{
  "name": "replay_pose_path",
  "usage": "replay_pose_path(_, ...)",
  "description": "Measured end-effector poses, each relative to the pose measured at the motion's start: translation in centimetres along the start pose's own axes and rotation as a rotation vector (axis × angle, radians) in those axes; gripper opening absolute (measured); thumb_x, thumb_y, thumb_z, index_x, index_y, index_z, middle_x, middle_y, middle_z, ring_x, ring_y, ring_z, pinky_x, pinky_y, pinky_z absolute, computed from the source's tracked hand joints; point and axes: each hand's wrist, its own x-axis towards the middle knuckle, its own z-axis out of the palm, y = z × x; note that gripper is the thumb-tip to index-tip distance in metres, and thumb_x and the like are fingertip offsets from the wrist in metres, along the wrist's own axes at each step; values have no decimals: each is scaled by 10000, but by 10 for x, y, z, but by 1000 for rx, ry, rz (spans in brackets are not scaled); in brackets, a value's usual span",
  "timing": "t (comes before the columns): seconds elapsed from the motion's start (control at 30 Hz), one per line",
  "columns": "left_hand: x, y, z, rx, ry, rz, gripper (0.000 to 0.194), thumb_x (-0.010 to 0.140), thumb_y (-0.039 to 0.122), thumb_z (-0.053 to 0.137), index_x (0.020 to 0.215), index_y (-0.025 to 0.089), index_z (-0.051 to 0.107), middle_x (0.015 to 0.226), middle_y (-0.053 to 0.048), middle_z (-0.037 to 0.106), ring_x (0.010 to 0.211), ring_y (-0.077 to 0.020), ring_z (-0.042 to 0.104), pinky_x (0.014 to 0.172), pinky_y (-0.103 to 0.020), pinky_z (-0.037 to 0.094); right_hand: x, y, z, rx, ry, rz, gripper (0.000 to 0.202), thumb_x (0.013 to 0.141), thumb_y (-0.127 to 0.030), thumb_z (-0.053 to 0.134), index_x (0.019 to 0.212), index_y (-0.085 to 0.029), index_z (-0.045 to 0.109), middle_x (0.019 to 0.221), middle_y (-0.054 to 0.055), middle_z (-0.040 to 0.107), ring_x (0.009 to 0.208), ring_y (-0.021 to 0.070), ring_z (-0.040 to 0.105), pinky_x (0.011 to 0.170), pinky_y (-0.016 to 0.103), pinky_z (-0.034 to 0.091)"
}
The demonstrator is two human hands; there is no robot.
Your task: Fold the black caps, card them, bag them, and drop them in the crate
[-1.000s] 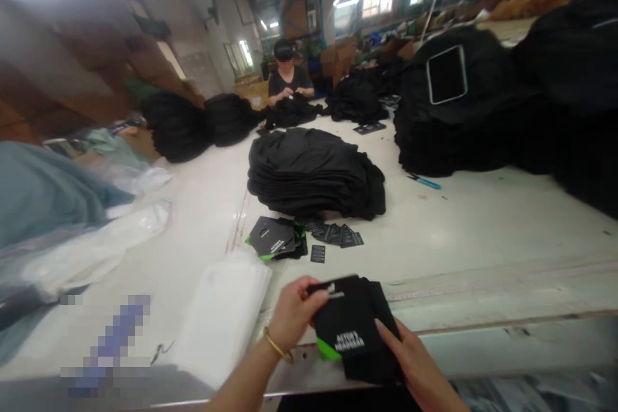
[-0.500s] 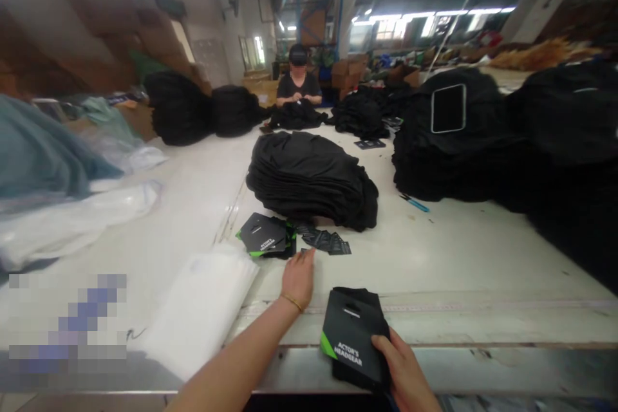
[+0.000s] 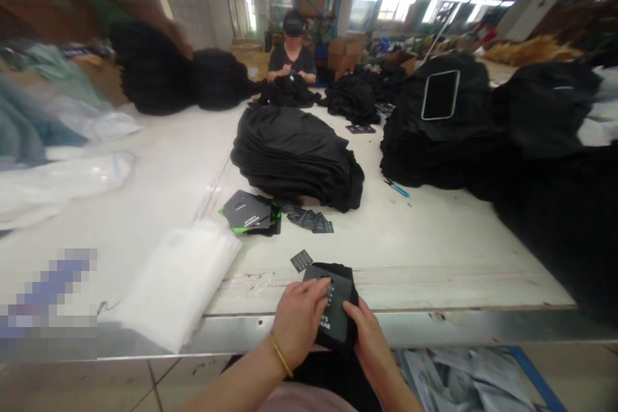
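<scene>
My right hand (image 3: 373,333) grips a dark header card (image 3: 340,328) with white lettering by its right side, thumb on the face. Folded black fabric (image 3: 333,266) shows behind the card. My left hand (image 3: 303,312), with a yellow bracelet at the wrist, lies over the card's upper left. Its fingers press what looks like a small black card (image 3: 331,296) with white marks against the header card; they partly hide it. A similar small card (image 3: 302,261) rests on the table just beyond. Farther off are a fanned row of small cards (image 3: 309,219) and a pile of green-cornered header cards (image 3: 247,211).
A tall stack of folded black fabric (image 3: 294,154) stands mid-table. White plastic bags (image 3: 178,283) lie at left. Blue snips (image 3: 396,188) lie near bigger black piles at right, with a tablet (image 3: 441,95) on top. A co-worker (image 3: 292,58) handles black fabric across the table.
My left hand has come back from the small cards to the header card in my right hand. One small card now lies apart on the table. The view has shifted.
</scene>
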Motion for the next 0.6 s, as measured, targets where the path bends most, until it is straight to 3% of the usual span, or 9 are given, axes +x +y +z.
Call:
replay_pose_path(0.1, -26, 17, 18, -34, -75, 2, 376, 864, 195, 430, 1239, 207, 458, 1152, -58, 613, 1089, -203, 537, 947, -415, 423, -3, -2, 5, -28, -18, 24, 468, 643, -393, 697, 1056, -188, 613, 1025, 58, 683, 973, 238, 606, 862, 359, 467)
replay_pose_path(0.2, -34, 13, 3, -196, -53, -57, 352, 880, 211, 420, 1230, 200, 452, 1051, -41, 658, 990, -156, 588, 890, -321, 470, -6, -6, 3, -74, -59, 28, 499, 616, -380, 725, 1051, -173, 595, 1007, 71, 688, 939, 251, 620, 859, 386, 469)
replay_pose_path(0.3, -36, -24, -48, -132, 184, -114, 229, 864, 245, 454, 1056, 216, 573, 990, -32, 660, 930, -149, 601, 851, -287, 479, -12, -14, 2, -77, -64, 111, 516, 614, -379, 728, 1064, -171, 586, 972, 68, 698, 893, 256, 637, 842, 393, 476)
replay_pose_path(0.37, -37, -61, -89, 45, 419, -255, 218, 849, 264, 462, 1012, 194, 589, 991, -50, 640, 899, -162, 595, 805, -299, 488, -15, -20, 6, -81, -100, 219, 543, 619, -378, 725, 1103, -184, 569, 952, 63, 703, 851, 255, 650, 807, 392, 490)
replay_pose_path(0.43, -37, -98, -126, 194, 536, -433, 262, 834, 270, 469, 1048, 159, 571, 973, -66, 623, 821, -158, 593, 739, -293, 494, -12, -22, 15, -114, -209, 291, 573, 623, -375, 721, 1142, -201, 550, 960, 63, 701, 823, 255, 657, 765, 387, 503)
replay_pose_path(0.5, -34, -129, -149, 288, 457, -566, 295, 820, 277, 490, 1074, 148, 566, 941, -59, 625, 769, -146, 588, 737, -281, 482, -2, -23, 27, -178, -333, 301, 601, 609, -362, 733, 1155, -200, 544, 995, 68, 693, 833, 251, 653, 755, 368, 505)
replay_pose_path(0.6, -25, -156, -157, 360, 284, -706, 269, 821, 266, 489, 1039, 158, 605, 884, -45, 654, 770, -144, 597, 760, -262, 457, 20, -23, 42, -267, -356, 242, 642, 585, -361, 748, 1162, -177, 533, 1031, 73, 683, 865, 238, 642, 786, 334, 492)
